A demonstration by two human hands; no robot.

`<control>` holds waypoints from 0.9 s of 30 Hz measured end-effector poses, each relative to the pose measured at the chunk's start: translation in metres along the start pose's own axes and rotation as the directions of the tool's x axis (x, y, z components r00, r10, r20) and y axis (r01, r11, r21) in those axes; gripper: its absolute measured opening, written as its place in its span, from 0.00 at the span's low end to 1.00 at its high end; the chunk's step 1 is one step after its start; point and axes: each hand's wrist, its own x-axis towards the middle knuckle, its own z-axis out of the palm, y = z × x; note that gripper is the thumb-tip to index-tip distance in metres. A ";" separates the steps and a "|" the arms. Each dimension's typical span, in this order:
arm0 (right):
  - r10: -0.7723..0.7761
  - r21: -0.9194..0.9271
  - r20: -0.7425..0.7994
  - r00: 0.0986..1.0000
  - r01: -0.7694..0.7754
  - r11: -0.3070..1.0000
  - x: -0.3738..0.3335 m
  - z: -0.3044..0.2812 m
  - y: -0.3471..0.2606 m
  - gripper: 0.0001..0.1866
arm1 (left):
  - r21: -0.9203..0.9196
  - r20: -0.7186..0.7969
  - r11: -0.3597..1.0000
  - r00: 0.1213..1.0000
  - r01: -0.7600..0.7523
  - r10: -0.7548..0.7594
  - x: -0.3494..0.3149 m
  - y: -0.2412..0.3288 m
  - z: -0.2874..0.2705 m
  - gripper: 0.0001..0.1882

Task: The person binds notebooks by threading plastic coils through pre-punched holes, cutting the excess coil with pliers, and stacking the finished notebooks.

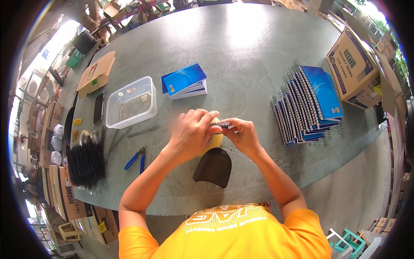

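In front of me my two hands meet at a short dark spiral coil (221,124). My right hand (242,134) pinches its right end between thumb and fingers. Bent over the other end, the fingers of my left hand (192,131) are closed on it; whether pages lie within the coil is hidden. Just under the hands a yellow piece (209,146) shows, its kind unclear. Nearer me lies a dark brown, round-ended block (214,168). Beyond my hands sits a small stack of blue-covered notebooks (185,81).
At right, spiral-bound blue notebooks (304,105) are piled beside a cardboard box (355,71). On the left are a clear plastic tub (152,110), a phone (98,108), a flattened carton (97,73), blue-handled cutters (136,159), loose coils (144,131) and a heap of black coils (85,162).
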 end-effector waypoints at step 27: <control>0.010 -0.173 0.086 0.996 0.005 0.985 0.001 -0.004 -0.015 0.08 | -0.203 0.014 0.956 0.976 -0.211 0.219 0.008 0.003 0.009 0.07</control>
